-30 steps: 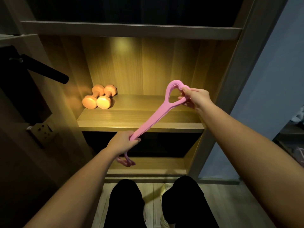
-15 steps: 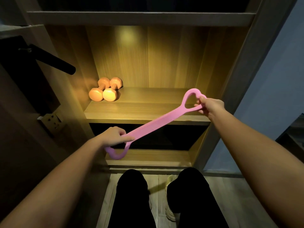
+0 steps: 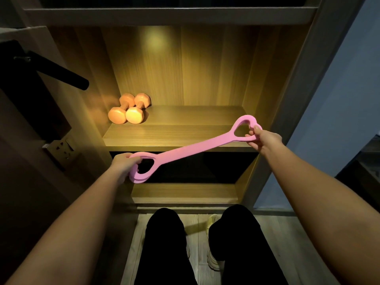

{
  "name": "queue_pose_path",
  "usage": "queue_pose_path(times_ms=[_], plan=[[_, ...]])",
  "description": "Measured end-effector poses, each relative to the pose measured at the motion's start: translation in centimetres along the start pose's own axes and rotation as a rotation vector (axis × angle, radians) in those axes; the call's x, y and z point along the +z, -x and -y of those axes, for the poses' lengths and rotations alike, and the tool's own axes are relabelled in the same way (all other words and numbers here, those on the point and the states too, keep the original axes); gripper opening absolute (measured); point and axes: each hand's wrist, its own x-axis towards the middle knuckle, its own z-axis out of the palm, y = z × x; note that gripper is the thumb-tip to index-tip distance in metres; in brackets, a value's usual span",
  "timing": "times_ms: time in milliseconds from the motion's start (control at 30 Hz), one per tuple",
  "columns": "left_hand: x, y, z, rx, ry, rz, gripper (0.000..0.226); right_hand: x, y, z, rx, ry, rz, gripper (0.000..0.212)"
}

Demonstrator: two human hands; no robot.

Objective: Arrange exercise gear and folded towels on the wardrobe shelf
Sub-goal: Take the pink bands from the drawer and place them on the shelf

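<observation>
1. Wardrobe (image 3: 287,79): wood grain, open front, warm light inside. Dark trouser legs and pale shoes on the floor below.
2. Shelf (image 3: 185,136): middle board, lit, wood showing to the right of the dumbbells. Probable landing place for the band. For a tidy placing:
   - bring both ends in level;
   - ease off the stretch before letting go, to avoid a snap back;
   - lay flat and straight along the board;
   - keep well apart from the dumbbells, which look likely to roll if knocked.
3. Stretch band (image 3: 191,150): pink, soft-looking, a flat strap with a heart-shaped loop at each end. Seemingly two layers at the left loop. Held in the air in front of the shelf edge, slanting from lower left up to upper right, drawn straight between both hands. Not yet laid down.
4. Dumbbells (image 3: 129,110): two, orange, small, side by side at the back left of the shelf, round ends facing forward, seemingly touching.
5. Left hand (image 3: 123,165): fingers curled round the lower left loop, firm hold.
6. Right hand (image 3: 265,138): thumb and fingers pinching the rim of the upper right loop, near the shelf's right front corner.
</observation>
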Motion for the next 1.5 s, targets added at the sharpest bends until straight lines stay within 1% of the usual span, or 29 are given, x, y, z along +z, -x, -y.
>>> queue_pose_path(times_ms=[67,133,200,333,433,600,733,867,1000,1067,1133,1200,1233,1300,1367,1500], plan=[[0.5,0.2,-0.2,-0.096,0.189,-0.046,0.019,0.1,0.0,-0.5,0.011,-0.04,0.005,0.013],[0.8,0.5,-0.4,-0.216,0.394,-0.033,0.017,0.0,-0.1,-0.9,0.018,-0.066,-0.001,0.012],[0.8,0.6,-0.3,-0.272,0.485,-0.008,0.018,-0.2,-0.2,-1.4,0.019,-0.079,-0.012,0.012],[0.4,0.6,-0.1,-0.291,0.524,0.056,0.027,-0.5,-0.5,-2.1,0.022,-0.101,-0.023,0.012],[0.3,0.8,-0.4,-0.277,0.496,0.087,0.025,-0.5,-0.5,-2.6,0.03,-0.106,-0.034,0.013],[0.4,1.0,-0.6,-0.265,0.496,0.089,0.021,-0.5,-0.4,-3.1,0.024,-0.099,-0.058,0.02],[0.3,1.0,-0.9,-0.282,0.457,0.153,0.03,-0.3,-0.2,-3.4,-0.017,-0.088,-0.071,0.016],[0.9,1.5,-2.0,-0.275,0.507,0.219,0.031,0.7,0.3,-3.9,-0.137,0.004,-0.062,0.017],[2.9,2.4,-3.6,-0.269,0.576,0.267,0.025,2.6,1.6,-5.0,-0.373,0.252,-0.004,0.02],[4.6,3.1,-4.2,-0.247,0.536,0.263,0.023,3.9,2.9,-5.8,-0.499,0.364,0.057,0.013],[6.5,3.9,-4.6,-0.202,0.442,0.249,0.017,5.0,4.1,-6.8,-0.581,0.448,0.109,0.016],[8.1,4.7,-4.9,-0.182,0.43,0.243,0.007,6.0,4.7,-7.8,-0.62,0.514,0.158,0.024],[8.7,5.0,-5.1,-0.181,0.454,0.244,0.006,6.3,5.0,-8.4,-0.632,0.537,0.18,0.026],[9.4,5.4,-5.4,-0.18,0.524,0.251,0.008,6.8,5.5,-9.2,-0.658,0.563,0.206,0.026],[9.7,5.8,-5.7,-0.184,0.586,0.259,0.005,7.1,6.0,-9.8,-0.686,0.58,0.218,0.023],[9.6,6.3,-5.8,-0.183,0.62,0.255,0.002,7.4,6.6,-10.4,-0.722,0.575,0.25,0.021]])
